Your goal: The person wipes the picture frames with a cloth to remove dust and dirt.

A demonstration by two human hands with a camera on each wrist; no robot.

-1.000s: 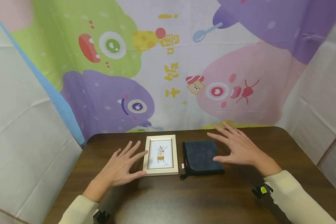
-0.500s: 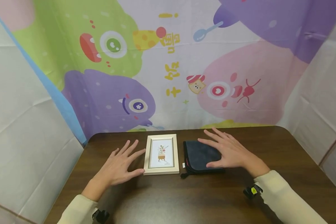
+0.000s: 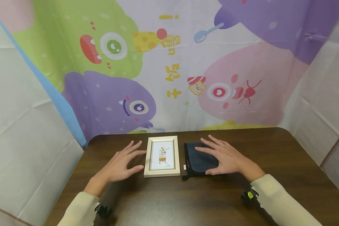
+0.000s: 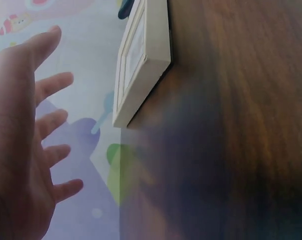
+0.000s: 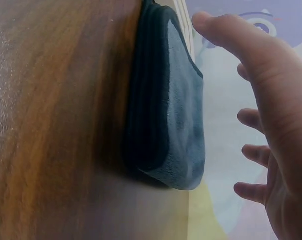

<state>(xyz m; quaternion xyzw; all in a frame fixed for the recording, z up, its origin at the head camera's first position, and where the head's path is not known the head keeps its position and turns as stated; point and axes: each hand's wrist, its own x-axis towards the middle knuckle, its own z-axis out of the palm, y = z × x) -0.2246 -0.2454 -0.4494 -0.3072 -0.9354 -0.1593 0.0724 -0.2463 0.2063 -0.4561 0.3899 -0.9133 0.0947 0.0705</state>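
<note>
Near the far edge of the counter (image 3: pixel 169 201): cream rectangular picture frame (image 3: pixel 162 156), folded dark blue-grey cloth (image 3: pixel 199 163) right of it. Left hand (image 3: pixel 119 164) hovers beside frame, right hand (image 3: pixel 227 158) over cloth; fingers spread, holding nothing. I judge approach; grasping would call for lowering, curling.

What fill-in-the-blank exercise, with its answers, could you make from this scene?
1. In the head view, the picture frame lies to the ____ of the folded cloth.
2. Of those two things, the left hand is nearer the picture frame, the right hand nearer the ____.
3. The table is dark ____ in colour.

Missing words: left; folded cloth; brown.
</note>
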